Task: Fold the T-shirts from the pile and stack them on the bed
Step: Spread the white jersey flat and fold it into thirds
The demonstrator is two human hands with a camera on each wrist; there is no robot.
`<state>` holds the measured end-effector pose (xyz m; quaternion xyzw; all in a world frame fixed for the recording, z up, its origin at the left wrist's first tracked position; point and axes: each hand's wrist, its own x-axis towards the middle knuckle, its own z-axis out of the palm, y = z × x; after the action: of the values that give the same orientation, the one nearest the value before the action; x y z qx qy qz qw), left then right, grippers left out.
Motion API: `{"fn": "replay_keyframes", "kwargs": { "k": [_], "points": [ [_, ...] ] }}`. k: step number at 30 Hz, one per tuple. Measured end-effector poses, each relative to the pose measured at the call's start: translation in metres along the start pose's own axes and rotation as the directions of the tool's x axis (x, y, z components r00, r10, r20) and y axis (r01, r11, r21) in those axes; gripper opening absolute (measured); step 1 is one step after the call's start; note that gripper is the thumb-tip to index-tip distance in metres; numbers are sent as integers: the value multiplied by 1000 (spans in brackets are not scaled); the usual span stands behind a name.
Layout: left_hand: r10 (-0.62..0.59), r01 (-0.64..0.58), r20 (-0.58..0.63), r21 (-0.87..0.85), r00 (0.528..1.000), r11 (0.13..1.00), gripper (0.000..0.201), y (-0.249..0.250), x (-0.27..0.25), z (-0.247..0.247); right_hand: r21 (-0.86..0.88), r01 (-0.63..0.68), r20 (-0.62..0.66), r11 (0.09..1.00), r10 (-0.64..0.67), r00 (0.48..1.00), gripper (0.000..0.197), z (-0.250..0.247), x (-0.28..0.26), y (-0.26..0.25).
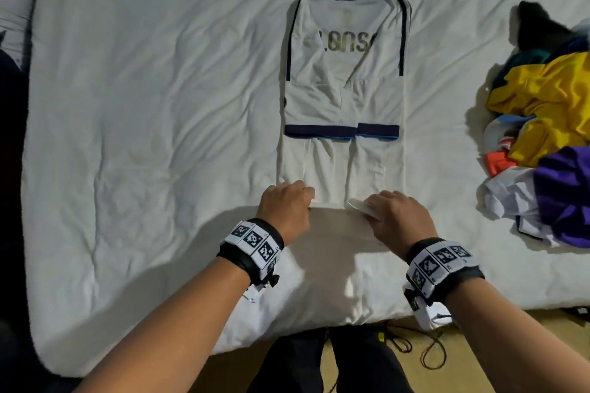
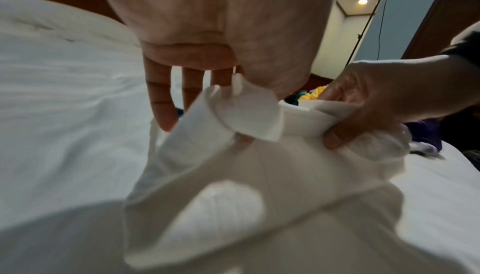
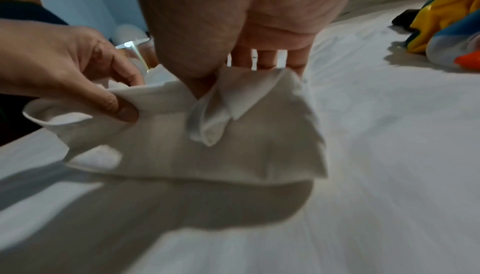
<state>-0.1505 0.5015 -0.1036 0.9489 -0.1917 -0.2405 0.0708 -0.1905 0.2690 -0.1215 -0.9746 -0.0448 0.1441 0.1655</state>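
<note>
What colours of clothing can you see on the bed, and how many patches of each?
White shirt being folded: 1
Yellow in the pile: 1
Purple in the pile: 1
Orange in the pile: 1
Total: 4; other garments in the pile are too tangled to count.

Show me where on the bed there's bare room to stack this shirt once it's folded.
Bare bedsheet lies left of the white T-shirt, out to the bed's left edge. A narrower strip lies between the shirt and the pile of T-shirts. The right side is crowded.

The bed (image 1: 127, 105), covered in rumpled white bedding, carried a white navy-trimmed T-shirt (image 1: 344, 86) at its middle and a pile (image 1: 549, 124) of colourful shirts at its right.
</note>
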Motion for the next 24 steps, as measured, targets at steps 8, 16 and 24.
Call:
{"fn": "replay_keyframes", "kwargs": {
  "k": [8,16,24],
  "points": [
    [-27,23,-134,-33,991,999,19,-24,102,-77,72,-131,-118,989,138,983,9,-60,98,9],
    [-119,105,-130,-108,984,989,27,-54,186,-118,100,-231,-142,968,244,959,26,-89,181,26],
    [-203,170,-163,-194,966,966,22,-79,251,-123,254,-323,-104,912,358,928,14,-86,252,47]
  ]
}}
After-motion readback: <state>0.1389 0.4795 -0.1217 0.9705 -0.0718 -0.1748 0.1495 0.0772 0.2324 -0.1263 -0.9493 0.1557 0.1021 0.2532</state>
